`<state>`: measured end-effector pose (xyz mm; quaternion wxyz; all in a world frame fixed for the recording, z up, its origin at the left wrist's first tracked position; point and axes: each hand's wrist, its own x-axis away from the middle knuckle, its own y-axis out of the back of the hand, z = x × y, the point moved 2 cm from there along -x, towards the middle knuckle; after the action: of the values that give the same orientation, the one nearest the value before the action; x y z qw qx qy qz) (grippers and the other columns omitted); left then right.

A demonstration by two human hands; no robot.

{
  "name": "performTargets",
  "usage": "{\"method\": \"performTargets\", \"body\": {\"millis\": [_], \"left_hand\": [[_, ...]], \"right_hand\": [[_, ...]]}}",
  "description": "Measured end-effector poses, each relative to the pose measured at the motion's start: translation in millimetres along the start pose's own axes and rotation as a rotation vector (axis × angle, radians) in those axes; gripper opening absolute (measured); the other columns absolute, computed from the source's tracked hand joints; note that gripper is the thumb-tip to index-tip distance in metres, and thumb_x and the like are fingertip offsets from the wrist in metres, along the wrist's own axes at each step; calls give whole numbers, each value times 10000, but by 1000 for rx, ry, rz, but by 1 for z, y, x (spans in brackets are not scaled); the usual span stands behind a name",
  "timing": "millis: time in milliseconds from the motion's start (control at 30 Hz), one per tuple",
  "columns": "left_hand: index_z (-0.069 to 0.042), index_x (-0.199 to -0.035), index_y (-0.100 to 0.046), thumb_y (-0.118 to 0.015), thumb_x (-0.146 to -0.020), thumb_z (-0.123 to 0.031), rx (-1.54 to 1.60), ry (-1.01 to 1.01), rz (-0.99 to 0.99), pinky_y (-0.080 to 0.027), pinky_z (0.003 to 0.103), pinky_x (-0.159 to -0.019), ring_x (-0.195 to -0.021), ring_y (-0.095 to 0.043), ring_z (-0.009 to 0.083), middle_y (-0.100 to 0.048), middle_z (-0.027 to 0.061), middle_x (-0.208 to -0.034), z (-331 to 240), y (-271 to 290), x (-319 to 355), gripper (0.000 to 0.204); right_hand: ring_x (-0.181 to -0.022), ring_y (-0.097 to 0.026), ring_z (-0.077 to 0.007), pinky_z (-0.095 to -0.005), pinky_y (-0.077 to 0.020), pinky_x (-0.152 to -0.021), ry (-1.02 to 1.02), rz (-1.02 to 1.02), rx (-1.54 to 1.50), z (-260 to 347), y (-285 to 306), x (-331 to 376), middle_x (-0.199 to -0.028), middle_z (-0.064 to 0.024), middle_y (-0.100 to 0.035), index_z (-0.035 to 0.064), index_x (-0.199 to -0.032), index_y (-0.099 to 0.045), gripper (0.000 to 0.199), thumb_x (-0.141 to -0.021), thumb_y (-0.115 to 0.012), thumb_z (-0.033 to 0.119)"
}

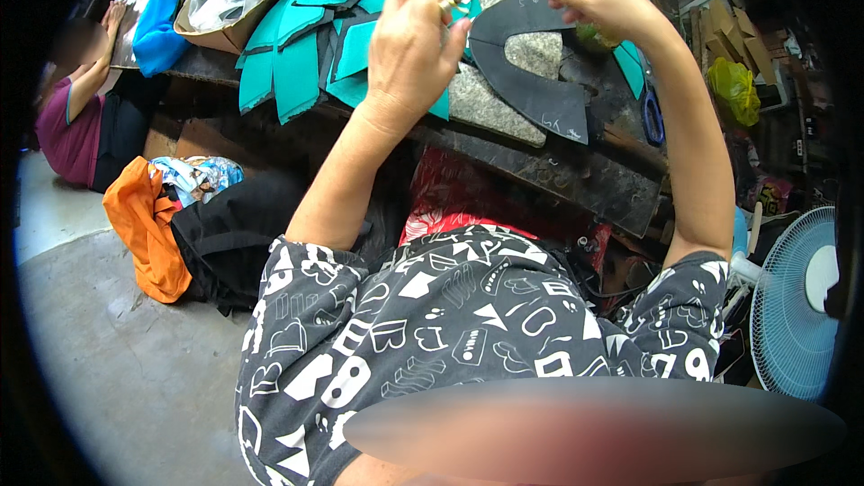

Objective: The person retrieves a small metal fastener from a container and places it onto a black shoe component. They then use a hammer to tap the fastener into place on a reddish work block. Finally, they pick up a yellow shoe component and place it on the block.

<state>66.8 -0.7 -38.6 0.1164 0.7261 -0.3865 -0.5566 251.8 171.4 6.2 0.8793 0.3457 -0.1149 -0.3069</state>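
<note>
A dark grey, U-shaped flat piece with pale markings lies on a speckled grey slab on the workbench. To its left, my left hand is closed, with a small pale tip poking out by the fingers; what it is I cannot make out. Beneath and beside that hand spreads a heap of teal cut pieces with dark edges. My right hand hangs over the upper right end of the grey piece, fingers bent and apart, holding nothing that I can see. A yellow-green object is partly hidden below it.
Blue-handled scissors lie at the bench's right side. A cardboard box with clear plastic and a blue bundle stand at the upper left. Another person sits at far left. An orange cloth hangs nearby; a fan stands right.
</note>
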Motion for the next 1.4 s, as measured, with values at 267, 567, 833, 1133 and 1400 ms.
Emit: {"method": "performTargets", "body": {"millis": [267, 567, 833, 1133, 1400], "left_hand": [[-21, -884, -525, -729, -811, -135, 45, -122, 70, -460, 457, -716, -822, -537, 370, -551, 147, -832, -13, 11, -11, 244], [-22, -863, -647, -601, -898, -324, -315, -28, 158, -503, 461, -774, -860, -641, 373, -659, 205, -897, 106, 19, -160, 308], [-24, -999, -642, -650, -871, -317, -482, 147, 125, -488, 489, -850, -976, -630, 385, -667, 199, -1027, 286, -47, -229, 319], [-13, -1070, -603, -530, -885, -155, -794, 503, 186, -479, 499, -908, -1057, -574, 400, -616, 202, -1113, 367, -44, -191, 245], [-22, -1171, -553, -491, -938, -163, -748, 635, 259, -417, 530, -1006, -1213, -505, 431, -565, 226, -1248, 429, -58, -200, 280]], "right_hand": [[-748, -573, -76, -247, -488, -680, -66, 45, -74, 8, 15, 50, -828, -12, -619, -24, -1143, -644, 253, -955, -611, 141], [-958, -659, -301, -399, -508, -852, 289, 201, 225, 32, -45, 12, -1003, -129, -705, 64, -1099, -680, 283, -851, -698, 200], [-988, -652, -313, -410, -513, -849, 344, 300, 217, 21, -53, -28, -1051, -121, -683, 119, -1132, -656, 308, -858, -699, 253], [-911, -665, -283, -380, -524, -797, 227, 344, 77, 47, -17, -30, -1005, -113, -688, 90, -1129, -672, 280, -865, -694, 179], [-827, -662, -278, -368, -525, -738, 193, 249, -40, 45, -17, -36, -910, -104, -699, 64, -1077, -689, 240, -845, -695, 125]]}}
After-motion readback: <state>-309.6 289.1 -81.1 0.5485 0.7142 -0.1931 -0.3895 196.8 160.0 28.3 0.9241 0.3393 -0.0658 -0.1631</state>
